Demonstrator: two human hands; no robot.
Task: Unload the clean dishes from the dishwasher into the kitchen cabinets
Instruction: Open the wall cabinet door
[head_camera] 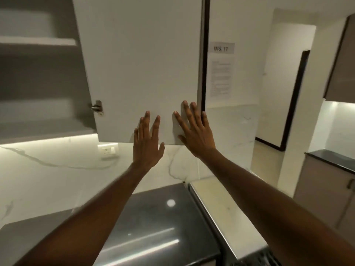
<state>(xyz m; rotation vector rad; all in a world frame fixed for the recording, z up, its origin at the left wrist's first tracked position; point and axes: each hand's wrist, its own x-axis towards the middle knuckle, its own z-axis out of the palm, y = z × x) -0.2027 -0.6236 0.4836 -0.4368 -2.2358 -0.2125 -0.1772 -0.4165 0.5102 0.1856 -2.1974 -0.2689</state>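
Both hands, fingers straight and holding nothing, lie against the open cabinet door (138,70); right hand (196,131) nearer its free edge than left hand (147,143).

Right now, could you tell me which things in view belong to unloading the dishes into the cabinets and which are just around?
Belongs to the job:
- cabinet door, open
- cabinet shelves
- left hand and right hand, flat against the door

Just around:
- wall socket
- paper notice
- dark countertop
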